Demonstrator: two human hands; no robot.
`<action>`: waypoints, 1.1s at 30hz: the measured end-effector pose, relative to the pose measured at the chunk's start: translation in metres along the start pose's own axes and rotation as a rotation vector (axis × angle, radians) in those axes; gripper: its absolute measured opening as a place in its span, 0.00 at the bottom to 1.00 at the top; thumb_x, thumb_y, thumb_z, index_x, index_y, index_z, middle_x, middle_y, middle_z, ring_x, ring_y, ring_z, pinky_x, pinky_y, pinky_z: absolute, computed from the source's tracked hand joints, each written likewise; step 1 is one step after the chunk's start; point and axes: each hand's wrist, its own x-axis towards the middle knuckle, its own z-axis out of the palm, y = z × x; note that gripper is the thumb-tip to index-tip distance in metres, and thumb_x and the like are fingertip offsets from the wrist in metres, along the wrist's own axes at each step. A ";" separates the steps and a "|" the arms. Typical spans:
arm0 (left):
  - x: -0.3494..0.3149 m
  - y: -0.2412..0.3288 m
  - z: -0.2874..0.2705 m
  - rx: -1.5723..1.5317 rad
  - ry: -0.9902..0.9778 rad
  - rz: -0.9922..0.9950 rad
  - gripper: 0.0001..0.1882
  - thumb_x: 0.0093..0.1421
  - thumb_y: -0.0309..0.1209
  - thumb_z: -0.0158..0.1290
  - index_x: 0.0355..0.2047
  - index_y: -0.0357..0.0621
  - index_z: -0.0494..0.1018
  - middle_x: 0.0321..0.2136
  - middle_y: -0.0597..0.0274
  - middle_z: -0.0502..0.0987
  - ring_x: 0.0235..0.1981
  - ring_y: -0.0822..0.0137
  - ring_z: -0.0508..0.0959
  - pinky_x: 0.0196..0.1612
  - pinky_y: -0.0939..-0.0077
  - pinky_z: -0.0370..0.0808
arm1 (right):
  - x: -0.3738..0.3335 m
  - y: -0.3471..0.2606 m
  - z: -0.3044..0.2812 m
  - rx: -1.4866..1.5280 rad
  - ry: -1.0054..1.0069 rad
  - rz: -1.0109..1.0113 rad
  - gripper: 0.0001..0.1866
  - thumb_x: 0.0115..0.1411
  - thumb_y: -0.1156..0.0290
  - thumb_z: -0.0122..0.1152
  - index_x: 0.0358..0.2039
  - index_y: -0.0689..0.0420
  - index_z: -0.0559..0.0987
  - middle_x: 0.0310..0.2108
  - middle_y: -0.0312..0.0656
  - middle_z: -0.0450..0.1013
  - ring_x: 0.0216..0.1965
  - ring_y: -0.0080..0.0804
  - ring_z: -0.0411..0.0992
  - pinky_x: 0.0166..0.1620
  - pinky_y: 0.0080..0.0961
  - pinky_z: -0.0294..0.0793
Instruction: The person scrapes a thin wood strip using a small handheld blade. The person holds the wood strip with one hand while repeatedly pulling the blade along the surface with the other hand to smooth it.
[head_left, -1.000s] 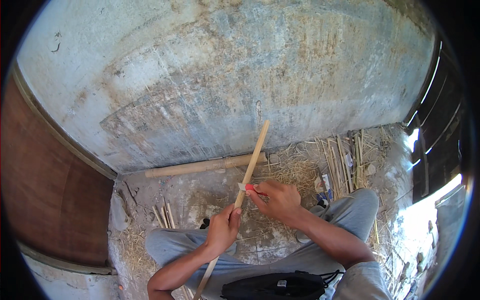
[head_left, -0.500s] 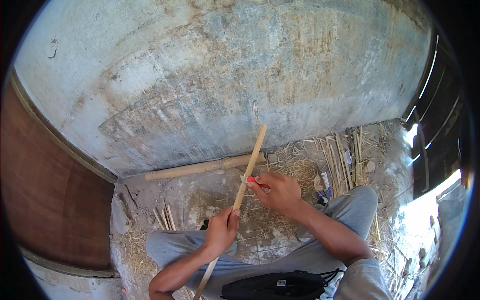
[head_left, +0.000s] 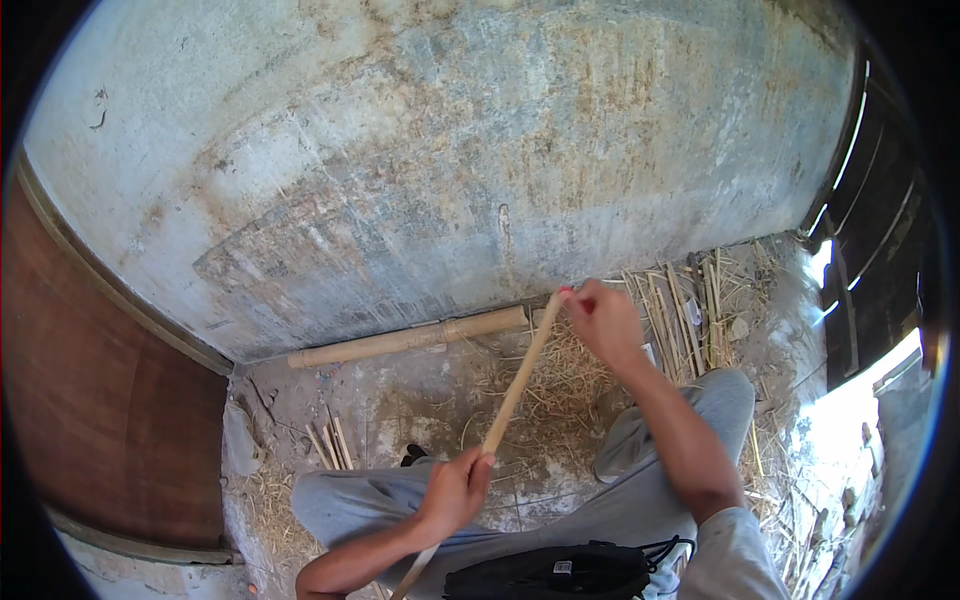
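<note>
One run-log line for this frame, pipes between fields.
left hand: gripping pale strip | right hand: holding red tool at strip's far end | bamboo pole: along wall

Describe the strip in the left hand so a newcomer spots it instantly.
Find the big stained wall, then drop to the grey-trousered legs below it. There, the left hand grips a pale strip slanting away toward the right hand. Unlike the thick pole lying at the wall's foot, it is slender and hand-held.
</note>
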 end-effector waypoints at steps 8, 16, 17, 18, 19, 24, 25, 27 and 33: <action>0.019 0.007 -0.011 0.026 0.083 0.124 0.10 0.70 0.32 0.51 0.35 0.36 0.72 0.15 0.45 0.69 0.16 0.46 0.74 0.22 0.61 0.67 | -0.021 -0.033 -0.002 0.292 0.113 0.036 0.15 0.61 0.61 0.70 0.27 0.59 0.79 0.17 0.43 0.74 0.17 0.38 0.73 0.23 0.32 0.70; 0.026 -0.002 -0.015 -0.061 0.065 0.059 0.13 0.74 0.34 0.47 0.39 0.37 0.75 0.17 0.68 0.71 0.19 0.79 0.67 0.24 0.77 0.65 | -0.076 -0.067 0.007 0.302 -0.168 -0.348 0.13 0.60 0.60 0.70 0.29 0.55 0.81 0.24 0.42 0.78 0.22 0.40 0.79 0.24 0.35 0.75; 0.027 -0.005 -0.015 -0.080 0.057 0.070 0.14 0.74 0.35 0.45 0.40 0.37 0.75 0.18 0.68 0.71 0.19 0.79 0.67 0.24 0.78 0.65 | -0.078 -0.069 0.008 0.304 -0.169 -0.349 0.13 0.60 0.60 0.70 0.29 0.55 0.81 0.24 0.42 0.78 0.22 0.40 0.79 0.24 0.35 0.75; 0.025 -0.007 -0.014 -0.078 0.058 0.070 0.14 0.74 0.35 0.45 0.40 0.37 0.75 0.18 0.68 0.71 0.19 0.79 0.67 0.24 0.78 0.65 | -0.080 -0.070 0.008 0.292 -0.178 -0.367 0.13 0.61 0.60 0.70 0.29 0.55 0.80 0.24 0.41 0.78 0.22 0.41 0.79 0.23 0.36 0.75; 0.026 -0.005 -0.014 -0.140 0.052 0.040 0.15 0.75 0.36 0.44 0.41 0.37 0.74 0.18 0.68 0.71 0.19 0.79 0.67 0.24 0.79 0.65 | -0.080 -0.070 0.009 0.279 -0.185 -0.385 0.13 0.61 0.59 0.69 0.29 0.54 0.79 0.24 0.41 0.78 0.22 0.42 0.79 0.23 0.37 0.75; 0.031 -0.014 -0.014 -0.312 -0.001 -0.055 0.18 0.77 0.39 0.40 0.44 0.36 0.73 0.19 0.68 0.71 0.19 0.79 0.67 0.23 0.80 0.65 | -0.081 -0.066 0.012 0.196 -0.159 -0.459 0.12 0.59 0.61 0.71 0.26 0.53 0.80 0.20 0.36 0.75 0.18 0.36 0.76 0.20 0.34 0.72; 0.031 -0.011 -0.013 -0.258 0.041 -0.015 0.17 0.76 0.38 0.40 0.45 0.36 0.73 0.19 0.68 0.71 0.19 0.79 0.68 0.24 0.80 0.65 | -0.081 -0.067 0.010 0.173 -0.156 -0.472 0.12 0.59 0.60 0.71 0.26 0.52 0.80 0.20 0.36 0.74 0.18 0.37 0.75 0.20 0.35 0.71; 0.029 -0.006 -0.011 -0.205 0.082 0.023 0.17 0.76 0.37 0.41 0.46 0.35 0.72 0.19 0.67 0.71 0.19 0.79 0.69 0.24 0.79 0.65 | -0.082 -0.068 0.008 0.177 -0.159 -0.462 0.12 0.60 0.60 0.71 0.26 0.52 0.80 0.20 0.36 0.75 0.18 0.37 0.75 0.20 0.35 0.71; 0.023 0.005 -0.011 -0.019 0.165 0.139 0.12 0.74 0.32 0.45 0.48 0.37 0.73 0.17 0.67 0.71 0.19 0.77 0.69 0.24 0.76 0.67 | -0.081 -0.069 0.008 0.167 -0.155 -0.430 0.13 0.59 0.60 0.71 0.25 0.53 0.80 0.19 0.37 0.74 0.18 0.38 0.75 0.20 0.36 0.71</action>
